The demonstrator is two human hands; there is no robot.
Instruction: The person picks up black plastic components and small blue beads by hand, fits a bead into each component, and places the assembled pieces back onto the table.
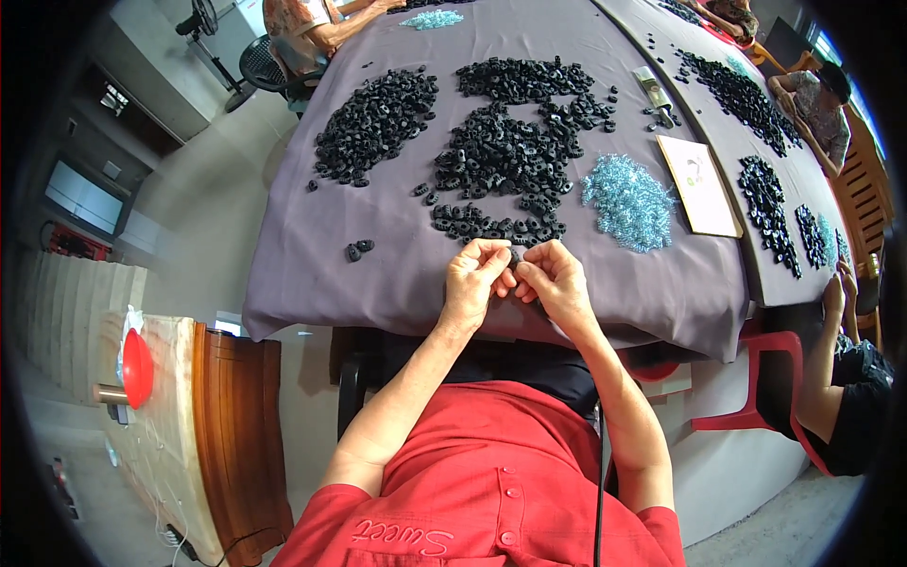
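Both my hands meet at the near edge of the cloth-covered table, fingertips pinched together. Between them is a small black plastic piece (515, 256), partly hidden by the fingers; it resembles a cord-lock part. My left hand (475, 281) grips it from one side and my right hand (557, 282) from the other. Just beyond the fingertips lies a row of similar black pieces (491, 225), with a larger heap (505, 146) behind it. To the right of the heap sits a pile of tiny shiny pale-blue coils (628, 203), which look like springs.
Another black heap (373, 128) lies at left, with a few loose pieces (357, 249) nearer me. A flat board (699, 186) and a tube (654, 94) lie at right. Other people sit around the table, one by a red chair (756, 387). A wooden cabinet (236, 435) stands at left.
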